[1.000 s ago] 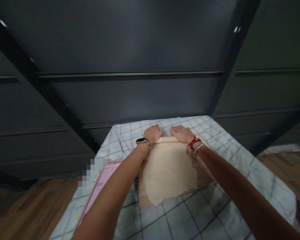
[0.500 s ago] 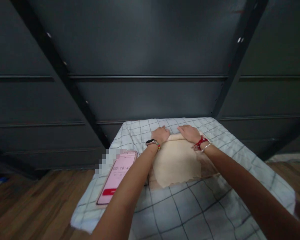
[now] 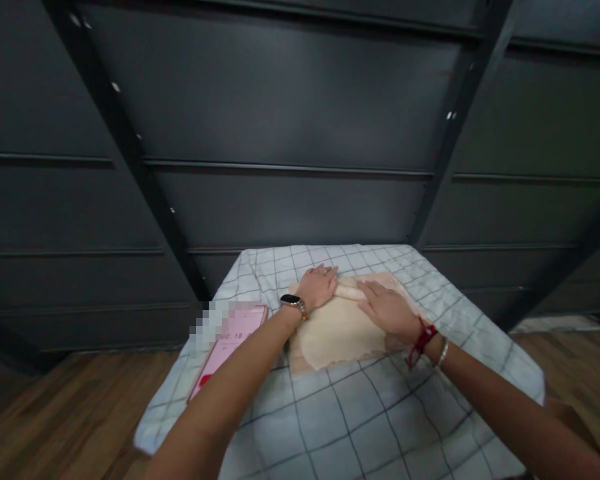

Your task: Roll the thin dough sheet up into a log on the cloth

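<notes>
A thin, pale cream sheet with a ragged near edge, like rolled-out dough [image 3: 340,333], lies on a tan mat [image 3: 299,363]. Across its far side runs a pale roll [image 3: 349,292]; I cannot tell whether it is a rolling pin or the sheet's own rolled edge. My left hand [image 3: 318,285] rests flat on the roll's left end, fingers stretched forward. On its right end lies my right hand [image 3: 387,308], palm down with the fingers extended. Both hands cover the roll's ends.
A phone [image 3: 230,347] showing a timer lies left of the sheet, partly behind my left forearm. White checked cloth [image 3: 340,413] covers the table. Dark panels [image 3: 290,207] stand just behind it, and wooden floor [image 3: 90,393] shows at the sides.
The roll and both hands have come nearer to me over the sheet. More of the mat shows beyond the roll. My head view has shifted slightly.
</notes>
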`<state>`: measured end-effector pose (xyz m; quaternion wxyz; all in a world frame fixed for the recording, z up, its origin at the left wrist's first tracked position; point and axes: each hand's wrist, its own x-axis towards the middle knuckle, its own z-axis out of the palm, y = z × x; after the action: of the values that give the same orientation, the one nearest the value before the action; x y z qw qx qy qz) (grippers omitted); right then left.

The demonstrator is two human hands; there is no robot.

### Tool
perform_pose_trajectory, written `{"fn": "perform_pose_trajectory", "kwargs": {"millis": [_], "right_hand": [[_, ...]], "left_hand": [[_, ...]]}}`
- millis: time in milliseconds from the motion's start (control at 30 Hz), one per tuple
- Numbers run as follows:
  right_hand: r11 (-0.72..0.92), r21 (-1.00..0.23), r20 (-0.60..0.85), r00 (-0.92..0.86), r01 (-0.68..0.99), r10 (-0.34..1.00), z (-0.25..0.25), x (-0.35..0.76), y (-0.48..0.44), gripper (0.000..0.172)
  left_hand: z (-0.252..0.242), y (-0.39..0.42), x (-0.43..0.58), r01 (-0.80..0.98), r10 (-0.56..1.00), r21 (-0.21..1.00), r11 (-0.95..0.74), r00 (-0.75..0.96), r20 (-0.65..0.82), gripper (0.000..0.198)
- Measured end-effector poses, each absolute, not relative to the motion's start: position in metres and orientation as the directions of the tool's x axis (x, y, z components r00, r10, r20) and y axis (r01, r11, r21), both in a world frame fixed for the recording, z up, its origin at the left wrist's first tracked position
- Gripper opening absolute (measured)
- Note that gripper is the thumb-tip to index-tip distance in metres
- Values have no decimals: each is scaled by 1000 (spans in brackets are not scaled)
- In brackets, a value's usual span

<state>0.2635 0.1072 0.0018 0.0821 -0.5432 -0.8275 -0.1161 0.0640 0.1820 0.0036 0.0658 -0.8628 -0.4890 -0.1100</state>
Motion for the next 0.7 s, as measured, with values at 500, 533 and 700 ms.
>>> {"fn": "perform_pose_trajectory", "kwargs": {"millis": [500, 533, 700], "right_hand": [[347, -3, 271, -333, 938, 903, 2, 274, 147, 46], [391, -7, 295, -372, 920, 880, 2, 274, 144, 46], [343, -4, 148, -339, 939, 929, 12, 278, 161, 46]], "left_hand": [[13, 226, 82, 880, 881, 46, -472, 469, 62, 54], [12, 224, 80, 865, 865, 46, -500, 498, 59, 54], [15, 238, 89, 897, 899, 73, -436, 437, -8, 53]]}}
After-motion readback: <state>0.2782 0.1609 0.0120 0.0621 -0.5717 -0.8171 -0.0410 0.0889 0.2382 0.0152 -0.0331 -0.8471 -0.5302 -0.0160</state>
